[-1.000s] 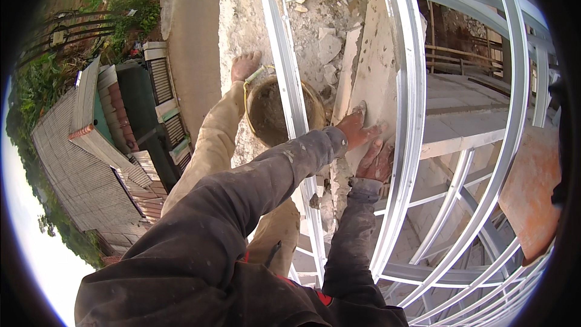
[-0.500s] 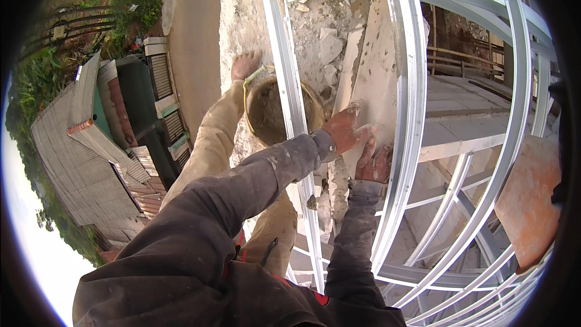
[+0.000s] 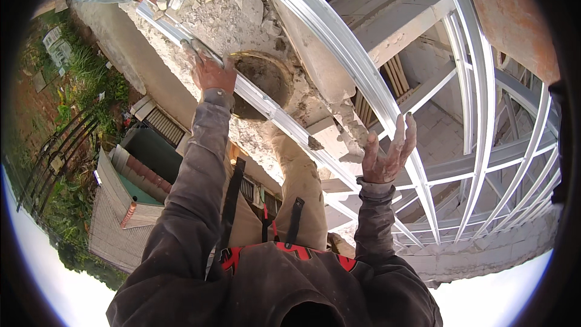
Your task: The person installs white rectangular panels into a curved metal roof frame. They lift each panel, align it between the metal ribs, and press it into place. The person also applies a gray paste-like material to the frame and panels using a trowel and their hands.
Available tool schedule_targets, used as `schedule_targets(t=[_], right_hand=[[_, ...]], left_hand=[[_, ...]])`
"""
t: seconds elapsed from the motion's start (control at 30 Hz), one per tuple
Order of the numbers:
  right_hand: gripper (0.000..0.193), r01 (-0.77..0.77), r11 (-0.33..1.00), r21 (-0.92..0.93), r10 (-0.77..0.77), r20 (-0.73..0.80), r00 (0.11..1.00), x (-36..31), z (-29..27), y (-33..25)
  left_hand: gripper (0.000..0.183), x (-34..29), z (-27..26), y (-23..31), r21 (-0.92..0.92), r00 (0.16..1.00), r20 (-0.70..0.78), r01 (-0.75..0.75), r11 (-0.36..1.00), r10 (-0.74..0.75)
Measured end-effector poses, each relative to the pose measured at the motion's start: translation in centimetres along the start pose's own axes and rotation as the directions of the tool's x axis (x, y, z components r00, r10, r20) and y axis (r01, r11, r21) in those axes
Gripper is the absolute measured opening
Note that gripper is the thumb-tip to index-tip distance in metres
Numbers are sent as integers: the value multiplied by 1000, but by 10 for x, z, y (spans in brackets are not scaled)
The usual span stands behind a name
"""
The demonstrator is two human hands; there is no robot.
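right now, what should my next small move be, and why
Perhaps close the right hand on the right metal rail for support: that hand looks open with no clear grip, while the left hand is on the left metal rail.

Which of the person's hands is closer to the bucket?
Left. The left hand is on the silver bar, just left of the bucket; the open right hand is farther off, to its lower right in view.

And there's bright gloss along the long silver metal rail (image 3: 255,95), dusty matt cloth on the dark-grey left sleeve (image 3: 203,136), rough, crumbly texture across the pale-grey rubble (image 3: 251,9)!
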State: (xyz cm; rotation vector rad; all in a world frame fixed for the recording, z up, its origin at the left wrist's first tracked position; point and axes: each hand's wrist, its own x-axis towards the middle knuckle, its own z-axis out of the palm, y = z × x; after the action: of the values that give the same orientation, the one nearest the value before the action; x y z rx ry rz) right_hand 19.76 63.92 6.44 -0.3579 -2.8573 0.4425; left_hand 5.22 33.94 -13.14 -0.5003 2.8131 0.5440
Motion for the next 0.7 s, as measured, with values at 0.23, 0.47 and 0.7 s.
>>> schedule_targets(t=[0.23, 0.47, 0.7], right_hand=[[51, -104, 986, -129, 137, 289, 947, 11, -2, 102], [54, -263, 963, 56, 225, 371, 901, 5, 1, 114], [49, -337, 929, 153, 264, 365, 893, 3, 3, 125]], left_hand=[[80, -32, 26, 35, 619, 877, 363, 24, 785, -314], [53, -48, 8, 81, 759, 923, 310, -95, 644, -230], [62, -56, 22, 70, -146, 893, -176, 392, 908, -414]])
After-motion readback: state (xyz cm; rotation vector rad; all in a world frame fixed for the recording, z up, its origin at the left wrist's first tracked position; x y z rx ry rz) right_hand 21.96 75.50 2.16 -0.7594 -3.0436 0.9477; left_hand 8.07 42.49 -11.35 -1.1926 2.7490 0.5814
